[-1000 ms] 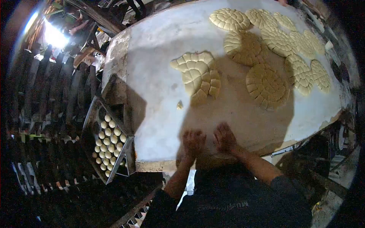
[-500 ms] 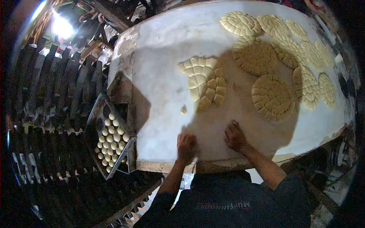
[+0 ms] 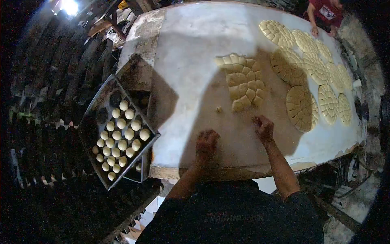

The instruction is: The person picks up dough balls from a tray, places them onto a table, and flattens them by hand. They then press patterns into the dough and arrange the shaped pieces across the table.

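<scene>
On the pale tabletop [image 3: 191, 69] lies a partly used slab of cut dough pieces [image 3: 245, 81], flat and set side by side. A small loose scrap of dough [image 3: 219, 109] sits at its lower left. My left hand [image 3: 206, 145] rests low over the table near the front edge, its fingers curled inward; what they hold, if anything, is hidden. My right hand [image 3: 264, 128] is just below the slab's lower edge, fingers bent together and pointing toward it. Its fingertips are in shadow, and I cannot make out what is in them.
Several round scored dough discs [image 3: 300, 107] lie along the right side. At the left, a tilted metal tray [image 3: 151, 140] holds rows of round dough balls [image 3: 122, 144]. A person in a red top [image 3: 327, 12] stands at the far right corner, one hand on the table edge.
My view has shifted, bringing the tray closer and the other person into sight. My right hand has moved forward toward the slab; its fingers have drawn together. The left stays curled.
</scene>
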Demonstrator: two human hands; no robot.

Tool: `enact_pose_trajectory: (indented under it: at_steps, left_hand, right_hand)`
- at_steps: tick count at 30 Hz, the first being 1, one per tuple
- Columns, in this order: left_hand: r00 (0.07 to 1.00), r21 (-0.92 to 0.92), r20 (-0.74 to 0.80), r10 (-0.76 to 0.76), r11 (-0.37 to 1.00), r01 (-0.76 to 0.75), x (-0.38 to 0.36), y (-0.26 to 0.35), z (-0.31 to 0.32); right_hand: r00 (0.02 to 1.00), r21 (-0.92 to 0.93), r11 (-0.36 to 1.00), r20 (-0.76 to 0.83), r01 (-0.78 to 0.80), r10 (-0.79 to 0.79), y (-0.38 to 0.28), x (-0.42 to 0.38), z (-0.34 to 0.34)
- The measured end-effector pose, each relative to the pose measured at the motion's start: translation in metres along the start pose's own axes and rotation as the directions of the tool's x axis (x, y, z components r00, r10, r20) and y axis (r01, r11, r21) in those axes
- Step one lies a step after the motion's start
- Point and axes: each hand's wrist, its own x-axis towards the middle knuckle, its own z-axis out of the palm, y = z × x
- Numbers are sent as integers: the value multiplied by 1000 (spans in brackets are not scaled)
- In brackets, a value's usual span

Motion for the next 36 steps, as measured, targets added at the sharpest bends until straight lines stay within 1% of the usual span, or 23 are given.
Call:
enact_pose_trajectory:
  at_steps: [1, 2, 3, 4, 6, 7, 9, 10, 12, 15, 18, 21, 24, 26, 27, 30, 31, 32, 33, 34, 35, 36]
  left_hand:
    - [998, -6, 56, -11, 1000, 11, -5, 1, -11]
    - [993, -10, 114, -21, 1000, 22, -11, 0, -18]
    - [985, -10, 172, -30, 999, 33, -13, -1, -27]
    - [974, -100, 191, -122, 985, 142, -5, -3, -37]
    - [920, -261, 259, -294, 896, 360, 21, -12, -57]
    - [909, -294, 255, -330, 869, 398, 25, -22, -65]
    - [886, -356, 243, -396, 813, 461, 35, -47, -84]
    - [860, -429, 289, -422, 745, 510, 41, -50, -101]
    - [792, -554, 405, -456, 567, 610, 42, -46, -132]
    - [867, -640, 410, -283, 588, 495, 40, -46, -142]
    - [906, -653, 343, -247, 631, 419, 46, -25, -142]
    - [913, -630, 397, -93, 696, 344, 49, 4, -139]
    - [950, -686, 236, -203, 658, 311, 58, 44, -137]
    - [987, -553, 157, -14, 827, 100, 53, 38, -105]
    - [987, -469, 134, 89, 883, -16, 53, 41, -95]
    - [974, -317, 9, 227, 924, -212, 46, 72, -67]
    - [947, -477, 226, 230, 873, -98, 45, 79, -61]
    - [866, -591, 430, 257, 805, 54, 44, 83, -59]
    - [818, -625, 546, 181, 738, 254, 45, 87, -59]
    - [752, -617, 651, 100, 647, 448, 47, 91, -60]
    - [721, -581, 685, -108, 516, 629, 50, 98, -61]
    - [755, -521, 613, -232, 599, 608, 47, 100, -58]
  right_hand:
    - [995, 95, 994, 89, -49, 40, -22, -2, 3]
    - [977, 107, 971, -12, 213, -213, -30, -1, 27]
    - [886, 92, 883, -110, 461, -451, -36, 4, 54]
    - [897, 10, 911, -174, 413, -405, -54, 13, 74]
    - [895, -133, 946, -308, 294, -322, -91, 31, 104]
    - [932, -27, 958, -225, 284, -283, -104, 33, 105]
    - [971, 182, 954, -54, 238, -232, -132, 41, 104]
    - [958, 212, 936, 3, 280, -287, -157, 39, 96]
    - [915, 273, 901, 130, 338, -383, -202, 18, 78]
    - [948, 401, 901, 185, 167, -259, -224, 1, 59]
    - [987, 477, 873, 68, 99, -149, -215, -14, 48]
    - [949, 478, 863, 161, 166, -271, -191, -27, 44]
    - [955, 196, 937, 5, 289, -296, -173, -36, 31]
    - [963, 102, 959, 1, 266, -268, -163, -41, 15]
    - [968, 57, 966, -4, 252, -253, -155, -45, 8]
    - [922, -72, 931, -132, 358, -364, -102, -56, 3]
    - [950, -44, 958, -121, 283, -287, -82, -53, -5]
    - [972, -13, 978, -109, 206, -206, -61, -47, -12]
    - [988, 24, 992, -96, 122, -120, -44, -42, -16]
    - [982, 87, 990, -167, 108, -93, -35, -39, -25]
    - [970, 146, 984, -234, 98, -61, -25, -38, -36]
    - [956, 201, 976, -293, 90, -28, -15, -38, -45]
